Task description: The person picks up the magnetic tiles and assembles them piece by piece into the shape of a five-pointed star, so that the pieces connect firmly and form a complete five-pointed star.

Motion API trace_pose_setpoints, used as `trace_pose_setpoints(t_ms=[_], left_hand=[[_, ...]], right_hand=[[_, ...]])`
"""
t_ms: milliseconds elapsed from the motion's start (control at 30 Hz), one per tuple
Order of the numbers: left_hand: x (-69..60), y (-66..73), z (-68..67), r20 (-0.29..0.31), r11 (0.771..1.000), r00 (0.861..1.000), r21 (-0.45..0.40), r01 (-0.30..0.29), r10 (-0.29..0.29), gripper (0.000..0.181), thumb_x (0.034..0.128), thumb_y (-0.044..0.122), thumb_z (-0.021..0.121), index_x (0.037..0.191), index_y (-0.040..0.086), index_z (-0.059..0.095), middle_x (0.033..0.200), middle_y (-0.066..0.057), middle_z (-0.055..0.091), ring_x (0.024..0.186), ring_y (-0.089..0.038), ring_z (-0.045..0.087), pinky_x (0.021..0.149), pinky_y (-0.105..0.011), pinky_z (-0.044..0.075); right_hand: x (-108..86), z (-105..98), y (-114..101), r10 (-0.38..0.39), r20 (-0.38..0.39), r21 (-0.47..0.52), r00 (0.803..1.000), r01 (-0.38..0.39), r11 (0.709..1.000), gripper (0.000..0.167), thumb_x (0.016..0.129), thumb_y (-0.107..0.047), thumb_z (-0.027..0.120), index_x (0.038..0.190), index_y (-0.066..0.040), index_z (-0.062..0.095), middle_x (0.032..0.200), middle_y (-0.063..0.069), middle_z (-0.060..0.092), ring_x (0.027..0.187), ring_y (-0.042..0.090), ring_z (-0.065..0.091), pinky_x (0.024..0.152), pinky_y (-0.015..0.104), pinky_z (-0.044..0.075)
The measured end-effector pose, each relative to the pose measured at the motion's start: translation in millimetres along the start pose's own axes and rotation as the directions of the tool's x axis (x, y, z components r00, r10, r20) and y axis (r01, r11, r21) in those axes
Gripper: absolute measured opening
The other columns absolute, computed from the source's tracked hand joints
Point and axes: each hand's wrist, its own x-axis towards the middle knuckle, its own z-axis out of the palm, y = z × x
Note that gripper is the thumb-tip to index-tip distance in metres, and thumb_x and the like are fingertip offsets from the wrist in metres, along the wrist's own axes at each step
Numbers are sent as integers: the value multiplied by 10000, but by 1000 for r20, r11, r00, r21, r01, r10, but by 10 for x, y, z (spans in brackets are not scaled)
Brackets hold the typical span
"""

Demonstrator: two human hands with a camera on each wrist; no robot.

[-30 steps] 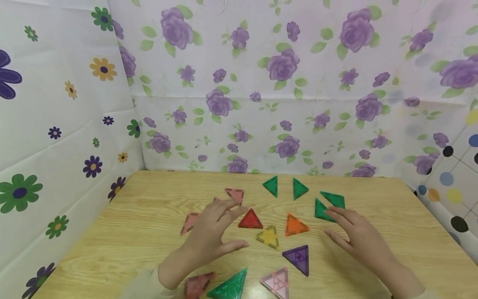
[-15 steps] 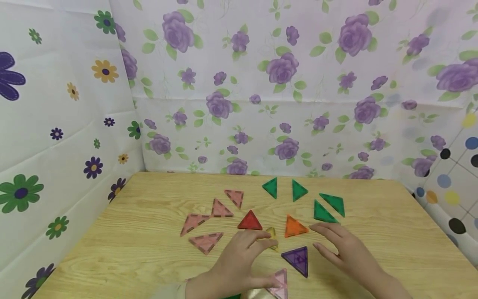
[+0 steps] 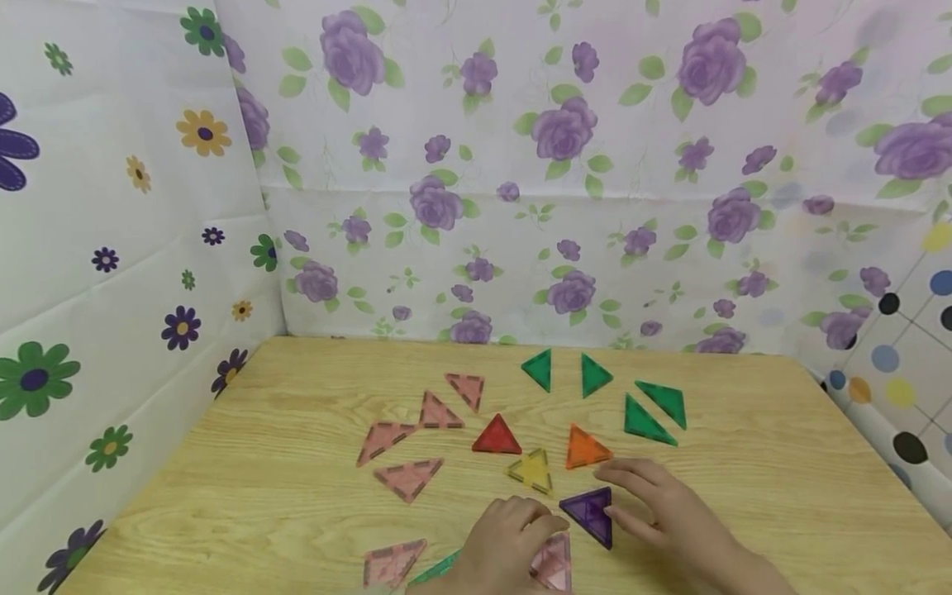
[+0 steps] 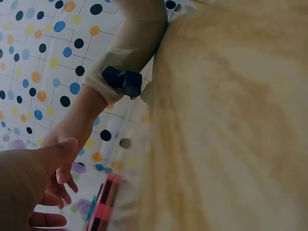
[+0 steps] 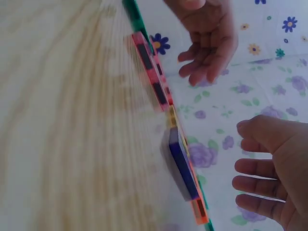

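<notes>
My left hand (image 3: pixel 502 545) hovers at the front of the table in the head view, partly covering a light pink triangle magnetic tile (image 3: pixel 558 560) and a large green triangle tile (image 3: pixel 437 568). Its fingers are loosely bent around nothing. To its right, my right hand (image 3: pixel 665 512) has its thumb tip over the edge of a purple triangle tile (image 3: pixel 592 516). The right wrist view shows a gap between that hand (image 5: pixel 269 168) and the purple tile (image 5: pixel 183 163). Just beyond the fingers lie an orange triangle tile (image 3: pixel 585 450) and a yellow one (image 3: pixel 531 471).
A red triangle tile (image 3: pixel 497 436) lies mid-table. Several pink tiles (image 3: pixel 409 478) are spread to the left, another pink tile (image 3: pixel 394 564) is at the front, and several green tiles (image 3: pixel 645 420) lie toward the back. Flowered cloth (image 3: pixel 476 165) walls in the wooden table (image 3: pixel 260 463).
My left hand has moved right and toward the front, away from the pink tiles on the left. My right hand has come left and nearer, from the green tiles to the purple one.
</notes>
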Motion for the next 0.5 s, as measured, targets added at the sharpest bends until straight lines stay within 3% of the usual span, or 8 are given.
trace_pose_setpoints(t_ms=[167,333,400,500], left_hand=[[-57,17,71,49,998,996,15,68,-69,547,658,600,782,1039,222,678,920,105,600,830,-30,551,720,-111,386],[-108,11,127,70,995,993,29,96,-98,597,641,677,744,1041,241,666,931,114,582,842,-22,522,722,-116,362],[-121,5,151,73,995,993,24,96,-97,593,649,681,736,1042,242,666,933,113,581,844,-23,520,724,-120,359],[-130,-7,180,77,996,994,37,79,-82,592,651,687,732,1040,245,670,934,113,577,849,-24,518,732,-134,366]], right_hand=[[-37,83,-25,58,83,32,995,-61,998,380,807,-238,773,1170,-207,667,1205,-70,621,1051,126,612,803,280,563],[-86,128,-39,140,184,66,973,-155,986,338,891,-367,675,1214,-269,648,1249,-142,581,1105,95,596,854,288,552],[-105,143,-34,122,208,73,970,-140,988,326,909,-354,655,1229,-293,638,1270,-143,577,1127,91,586,863,292,549],[-123,173,-17,38,217,83,975,-57,995,332,926,-289,644,1256,-311,619,1303,-111,581,1148,100,579,859,307,548]])
